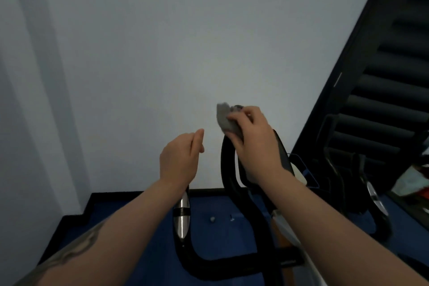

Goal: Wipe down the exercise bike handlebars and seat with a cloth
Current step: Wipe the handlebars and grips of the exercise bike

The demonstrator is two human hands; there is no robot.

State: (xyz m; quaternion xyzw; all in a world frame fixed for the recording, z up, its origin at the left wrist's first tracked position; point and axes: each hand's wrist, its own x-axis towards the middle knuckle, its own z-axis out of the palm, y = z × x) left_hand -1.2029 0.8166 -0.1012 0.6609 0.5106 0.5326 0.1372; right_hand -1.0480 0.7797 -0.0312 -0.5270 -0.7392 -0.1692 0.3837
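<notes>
The person's right hand (251,144) is closed around a crumpled grey cloth (226,118), pressing it on the top end of the black curved handlebar (226,162) of the exercise bike. The left hand (181,155) hangs free in the air just left of it, fingers loosely curled, gripping nothing, above a chrome grip section (182,218). Blue floor (213,234) lies below, against a plain white wall (185,42).

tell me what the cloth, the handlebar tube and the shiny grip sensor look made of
Cloth: grey soft fabric, matte, crumpled in the right hand; weave too blurred to name.
Handlebar tube: black with a slight sheen, likely painted metal or a rubbery coating.
Grip sensor: polished, mirror-bright, probably chromed metal.
</notes>
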